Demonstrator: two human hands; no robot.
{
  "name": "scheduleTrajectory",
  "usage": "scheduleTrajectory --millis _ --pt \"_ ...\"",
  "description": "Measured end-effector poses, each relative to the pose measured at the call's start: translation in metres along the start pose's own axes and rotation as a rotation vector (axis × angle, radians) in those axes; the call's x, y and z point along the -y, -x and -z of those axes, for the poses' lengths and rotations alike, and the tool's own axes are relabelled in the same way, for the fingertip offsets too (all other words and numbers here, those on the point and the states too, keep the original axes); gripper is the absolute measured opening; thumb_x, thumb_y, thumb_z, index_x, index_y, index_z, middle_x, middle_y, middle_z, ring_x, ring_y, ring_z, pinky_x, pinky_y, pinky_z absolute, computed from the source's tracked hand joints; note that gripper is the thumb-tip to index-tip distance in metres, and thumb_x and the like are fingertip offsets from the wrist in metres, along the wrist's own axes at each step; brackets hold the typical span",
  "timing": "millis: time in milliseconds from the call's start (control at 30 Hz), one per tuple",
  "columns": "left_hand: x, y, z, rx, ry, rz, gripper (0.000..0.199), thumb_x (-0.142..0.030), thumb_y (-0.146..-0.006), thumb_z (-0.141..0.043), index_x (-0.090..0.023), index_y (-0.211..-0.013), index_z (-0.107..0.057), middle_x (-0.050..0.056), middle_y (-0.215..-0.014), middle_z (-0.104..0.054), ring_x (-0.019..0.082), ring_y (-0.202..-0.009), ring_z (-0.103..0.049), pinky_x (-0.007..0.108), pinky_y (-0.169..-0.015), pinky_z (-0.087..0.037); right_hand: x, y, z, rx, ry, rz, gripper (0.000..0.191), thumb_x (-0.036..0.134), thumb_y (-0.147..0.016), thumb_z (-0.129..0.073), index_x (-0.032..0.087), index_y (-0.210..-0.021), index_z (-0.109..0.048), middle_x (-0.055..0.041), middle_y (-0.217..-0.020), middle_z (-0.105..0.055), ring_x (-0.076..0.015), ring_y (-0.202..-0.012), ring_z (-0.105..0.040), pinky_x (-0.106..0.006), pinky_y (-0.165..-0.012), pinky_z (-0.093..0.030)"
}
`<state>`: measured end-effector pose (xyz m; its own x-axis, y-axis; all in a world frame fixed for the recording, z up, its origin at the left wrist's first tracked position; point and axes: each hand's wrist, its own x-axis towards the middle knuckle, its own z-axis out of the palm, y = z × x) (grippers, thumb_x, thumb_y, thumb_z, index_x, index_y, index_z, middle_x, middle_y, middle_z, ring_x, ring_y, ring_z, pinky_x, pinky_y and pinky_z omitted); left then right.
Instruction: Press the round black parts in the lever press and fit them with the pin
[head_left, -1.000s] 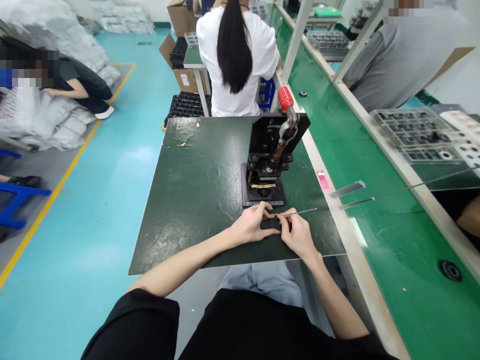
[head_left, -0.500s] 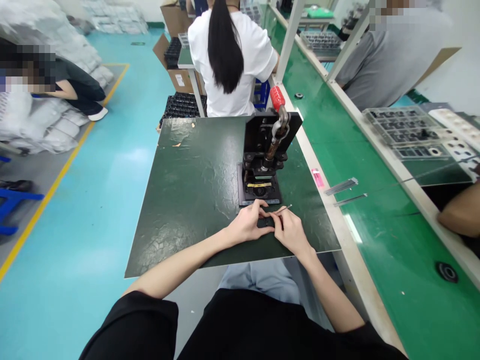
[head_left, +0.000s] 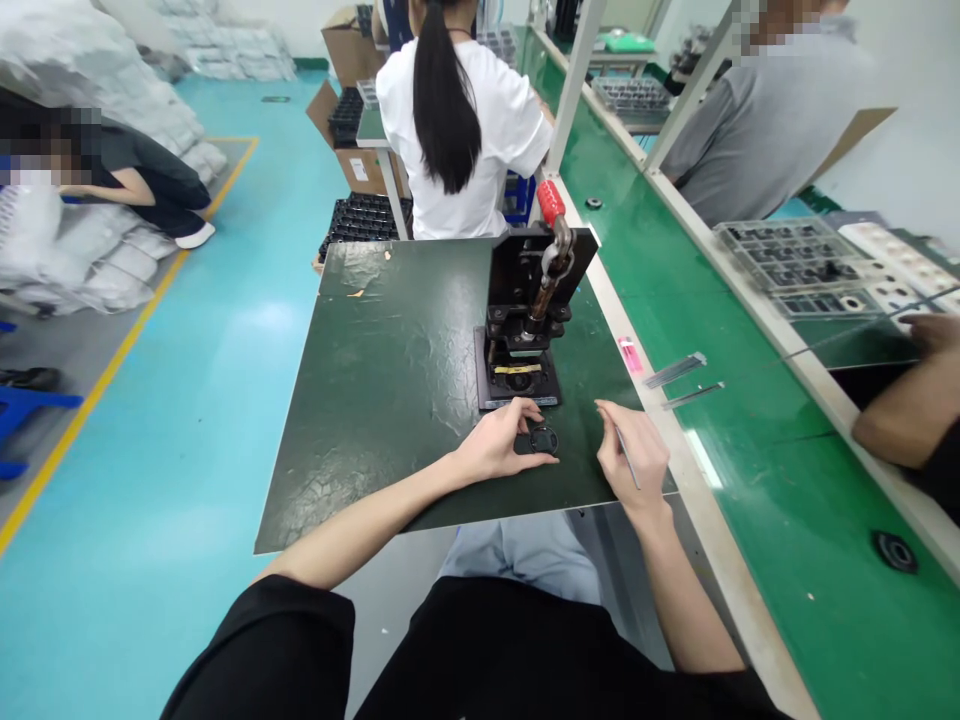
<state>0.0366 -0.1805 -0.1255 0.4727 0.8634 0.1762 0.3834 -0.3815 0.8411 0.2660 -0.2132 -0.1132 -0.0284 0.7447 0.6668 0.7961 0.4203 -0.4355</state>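
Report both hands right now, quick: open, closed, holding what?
Left hand: closed on a small black part.
Right hand: closed on a thin grey stick.

A bright workroom with a turquoise floor and a white wall off to the right.
On the left I see a yellow line bordering a grey strip, with a blue stool and heaped pale bundles. Below my view spreads a dark-green tabletop, wrinkled and glossy; beside it runs a long bright-green tabletop with white posts. Light glares off the floor. Farther back I make out cardboard boxes.
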Motion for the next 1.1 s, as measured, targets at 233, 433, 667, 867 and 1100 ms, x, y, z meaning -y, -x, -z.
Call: scheduleTrajectory --millis 233,433,667,867,1100 --pt "-0.038 0.009 -0.007 0.107 0.327 0.029 0.039 -0.050 -0.101 -0.053 -0.017 -0.122 -0.060 0.010 -0.110 -0.074 0.014 -0.083 -0.068 0.025 -0.069 -0.057 0.018 0.000 -0.003 0.009 0.079 0.174 0.045 0.011 -0.103 -0.045 0.021 -0.144 -0.060 -0.0113 -0.117 -0.078 -0.0238 -0.103 -0.077 -0.038 -0.090 -0.065" --pt "-0.043 0.016 -0.009 0.292 0.372 0.048 0.037 -0.044 -0.107 -0.042 -0.017 -0.106 -0.067 0.001 -0.074 -0.071 0.011 -0.062 -0.063 0.022 -0.063 -0.051 0.042 0.000 0.002 -0.041 -0.029 0.121 0.046 0.011 -0.102 -0.047 0.024 -0.143 -0.062 -0.0105 -0.122 -0.077 -0.0249 -0.108 -0.076 -0.042 -0.093 -0.066" --pt "-0.038 0.015 -0.004 0.172 0.240 -0.084 0.037 -0.040 -0.107 -0.043 -0.017 -0.101 -0.071 0.002 -0.071 -0.067 0.012 -0.061 -0.062 0.023 -0.065 -0.050 0.061 0.017 0.018 -0.045 -0.436 -0.364 0.051 0.023 -0.102 -0.055 0.024 -0.153 -0.047 -0.0080 -0.100 -0.075 -0.0159 -0.070 -0.071 -0.028 -0.059 -0.063" --pt "-0.026 0.009 -0.003 0.144 0.088 -0.266 0.027 -0.034 -0.104 -0.048 -0.018 -0.103 -0.070 0.006 -0.084 -0.074 0.017 -0.078 -0.069 0.029 -0.077 -0.056 0.052 0.022 0.016 0.174 -0.495 -0.380 0.023 0.028 -0.101 -0.058 0.020 -0.084 -0.071 -0.0058 -0.082 -0.070 -0.0143 -0.062 -0.063 -0.027 -0.057 -0.057" --pt "-0.006 -0.005 0.022 0.072 -0.128 -0.099 0.049 -0.049 -0.085 -0.077 -0.022 -0.122 -0.059 0.005 -0.108 -0.077 0.018 -0.081 -0.072 0.029 -0.071 -0.056 0.041 0.005 -0.006 -0.060 -0.435 -0.467 0.019 0.034 -0.102 -0.058 0.019 -0.096 -0.069 -0.0067 -0.085 -0.073 -0.0151 -0.063 -0.068 -0.026 -0.056 -0.058"
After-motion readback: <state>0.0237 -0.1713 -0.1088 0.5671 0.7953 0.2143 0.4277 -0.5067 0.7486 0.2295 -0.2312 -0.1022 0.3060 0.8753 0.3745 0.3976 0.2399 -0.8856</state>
